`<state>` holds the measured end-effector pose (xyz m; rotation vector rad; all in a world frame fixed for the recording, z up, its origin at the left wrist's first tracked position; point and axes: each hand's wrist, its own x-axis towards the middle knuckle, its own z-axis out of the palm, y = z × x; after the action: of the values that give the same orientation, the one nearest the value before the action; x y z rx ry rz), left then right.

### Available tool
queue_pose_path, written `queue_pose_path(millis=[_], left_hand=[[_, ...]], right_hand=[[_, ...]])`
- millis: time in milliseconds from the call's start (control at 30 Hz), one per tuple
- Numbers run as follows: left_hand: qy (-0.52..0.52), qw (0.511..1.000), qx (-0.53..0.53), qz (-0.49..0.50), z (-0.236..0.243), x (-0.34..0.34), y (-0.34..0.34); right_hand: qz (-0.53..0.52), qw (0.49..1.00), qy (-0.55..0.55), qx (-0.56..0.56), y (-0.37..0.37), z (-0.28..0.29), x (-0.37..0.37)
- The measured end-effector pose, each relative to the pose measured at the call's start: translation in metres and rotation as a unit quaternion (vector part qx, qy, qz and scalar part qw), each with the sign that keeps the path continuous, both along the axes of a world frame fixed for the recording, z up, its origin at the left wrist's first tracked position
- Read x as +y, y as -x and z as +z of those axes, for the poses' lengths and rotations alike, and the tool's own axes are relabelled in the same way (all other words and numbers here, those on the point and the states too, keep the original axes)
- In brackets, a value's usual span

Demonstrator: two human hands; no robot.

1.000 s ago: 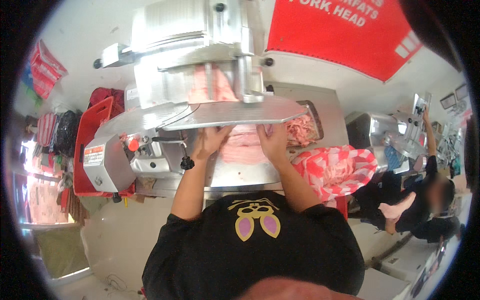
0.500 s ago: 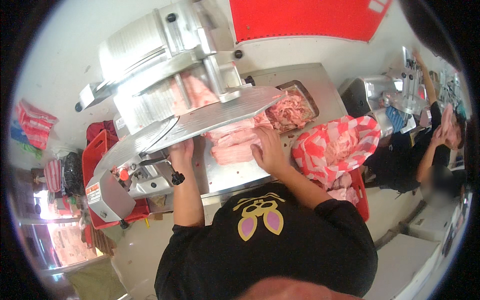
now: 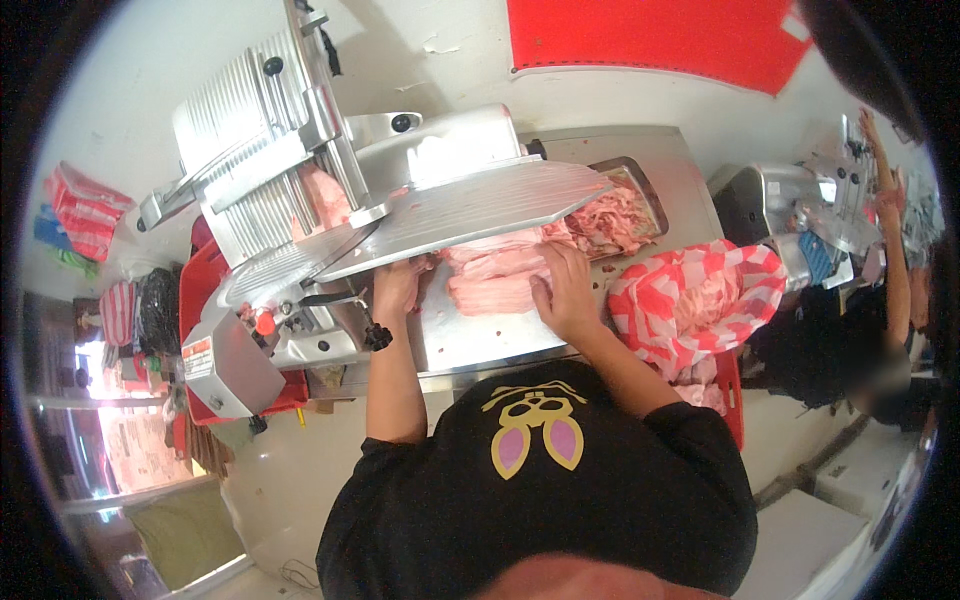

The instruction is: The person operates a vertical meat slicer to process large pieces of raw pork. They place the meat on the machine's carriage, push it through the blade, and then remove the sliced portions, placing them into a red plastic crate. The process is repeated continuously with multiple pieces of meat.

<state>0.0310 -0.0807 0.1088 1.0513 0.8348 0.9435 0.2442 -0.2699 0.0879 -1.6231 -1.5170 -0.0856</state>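
A meat slicer (image 3: 470, 220) with a ribbed metal plate stands before me, a block of pink meat (image 3: 322, 200) pressed in its carriage (image 3: 250, 140). Below the plate, a layered stack of pale pink meat slices (image 3: 490, 285) lies on the metal table. My right hand (image 3: 570, 295) rests against the right end of this stack, fingers extended along it and thumb apart. My left hand (image 3: 398, 285) reaches under the plate's near edge, left of the stack. The plate hides most of its fingers, so whether they hold anything does not show.
Right of the stack sits a metal tray (image 3: 655, 200) of meat scraps. Nearer is a red-and-white checked bag (image 3: 640, 320) of meat, above a red crate (image 3: 738, 400). Another red crate (image 3: 195, 275) stands left. A second slicer (image 3: 770, 195) and a person (image 3: 840, 330) are at right.
The slicer's carriage has slid left with its meat block, uncovering more of the machine's body behind the plate. My right hand stays at the stack, and my left stays by the plate's edge.
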Motion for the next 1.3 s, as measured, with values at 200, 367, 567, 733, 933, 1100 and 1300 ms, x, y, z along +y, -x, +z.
queue_pose_path(millis=[200,367,567,733,933,1100,1300], left_hand=[[0.039,0.996,-0.014,0.083,-0.047,0.014,0.013],[-0.071,0.98,0.074,0.172,-0.036,0.008,0.004],[0.046,0.967,-0.064,0.243,-0.026,0.037,-0.006],[0.065,0.972,-0.156,0.165,-0.028,0.039,-0.011],[0.073,0.966,-0.206,0.135,-0.025,0.042,-0.006],[0.079,0.961,-0.23,0.129,-0.023,0.023,0.001],[0.091,0.947,-0.287,0.111,-0.007,0.014,-0.024]], right_hand=[[0.006,1.0,0.003,-0.002,0.002,0.003,-0.001],[0.006,1.0,0.008,-0.003,0.0,0.005,-0.001],[0.006,1.0,0.012,-0.003,-0.001,0.005,0.0],[0.018,1.0,0.007,0.012,-0.003,0.003,0.001],[0.01,0.999,0.033,0.0,-0.003,0.003,0.003],[0.014,0.999,0.024,-0.017,-0.009,-0.013,0.004],[0.044,0.998,0.02,-0.046,-0.028,-0.029,0.002]])
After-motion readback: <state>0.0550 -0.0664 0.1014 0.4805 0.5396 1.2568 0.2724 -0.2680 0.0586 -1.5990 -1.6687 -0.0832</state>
